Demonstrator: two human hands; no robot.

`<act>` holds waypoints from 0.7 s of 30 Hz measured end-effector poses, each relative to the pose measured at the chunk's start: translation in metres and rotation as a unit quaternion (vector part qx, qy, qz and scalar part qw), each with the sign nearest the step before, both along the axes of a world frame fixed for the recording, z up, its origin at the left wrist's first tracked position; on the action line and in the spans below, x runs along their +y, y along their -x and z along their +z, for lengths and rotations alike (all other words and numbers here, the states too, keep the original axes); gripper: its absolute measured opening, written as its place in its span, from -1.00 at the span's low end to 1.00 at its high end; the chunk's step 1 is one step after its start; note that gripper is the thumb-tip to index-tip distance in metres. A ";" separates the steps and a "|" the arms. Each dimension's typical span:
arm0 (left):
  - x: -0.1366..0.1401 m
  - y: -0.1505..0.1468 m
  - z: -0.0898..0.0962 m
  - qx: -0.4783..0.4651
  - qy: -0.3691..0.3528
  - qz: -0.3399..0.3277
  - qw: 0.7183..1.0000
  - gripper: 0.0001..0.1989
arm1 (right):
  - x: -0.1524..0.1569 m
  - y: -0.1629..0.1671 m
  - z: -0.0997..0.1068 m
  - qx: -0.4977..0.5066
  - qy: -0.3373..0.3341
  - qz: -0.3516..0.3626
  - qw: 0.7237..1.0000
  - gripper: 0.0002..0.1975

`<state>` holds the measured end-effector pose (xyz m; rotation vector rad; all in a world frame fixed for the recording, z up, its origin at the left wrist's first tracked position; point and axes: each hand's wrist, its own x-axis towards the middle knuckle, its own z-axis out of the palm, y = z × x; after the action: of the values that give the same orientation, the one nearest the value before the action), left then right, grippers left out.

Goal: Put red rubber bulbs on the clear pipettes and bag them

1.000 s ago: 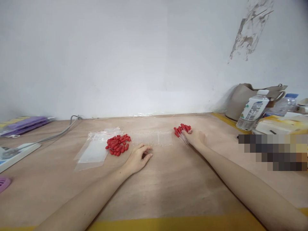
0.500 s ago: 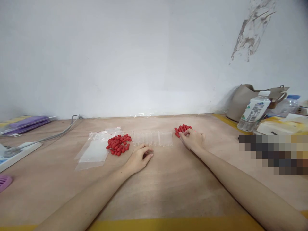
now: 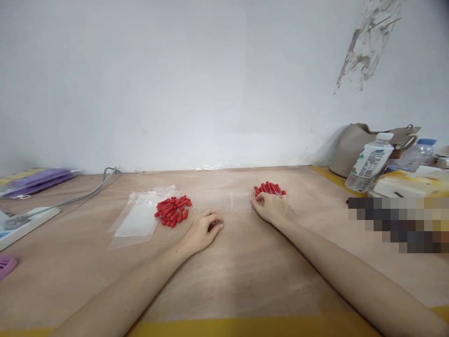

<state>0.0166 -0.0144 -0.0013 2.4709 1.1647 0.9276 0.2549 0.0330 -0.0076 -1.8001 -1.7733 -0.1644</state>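
A person's left hand (image 3: 203, 229) rests on the wooden desk (image 3: 245, 271), fingers loosely curled and holding nothing, just before a row of clear tubes (image 3: 222, 202) that is hard to make out. The right hand (image 3: 268, 208) lies at the row's right end beside red-capped droppers (image 3: 271, 188); whether its grip is closed on anything cannot be told. Loose red caps (image 3: 173, 209) sit beside clear bags (image 3: 138, 220)

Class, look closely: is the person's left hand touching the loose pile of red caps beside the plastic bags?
Apart. In the head view, the left hand rests on the table, with bare wood plainly showing between its fingers and the red caps.
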 end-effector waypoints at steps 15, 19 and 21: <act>0.002 0.015 0.007 0.113 -0.156 0.184 0.964 -0.81 | -0.016 -0.010 -0.002 -0.047 -0.012 0.063 0.997 -0.80; 0.011 0.039 0.020 0.227 -0.197 0.293 0.908 -0.78 | -0.013 -0.011 -0.007 -0.033 -0.031 0.018 0.999 -0.81; 0.014 0.048 0.022 0.264 -0.190 0.320 0.890 -0.75 | -0.010 -0.010 -0.009 -0.037 -0.030 0.003 0.999 -0.79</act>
<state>-0.0312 -0.0008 0.0208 2.7866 2.2733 0.6692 0.2651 0.0229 -0.0164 -1.7666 -1.8051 -0.2818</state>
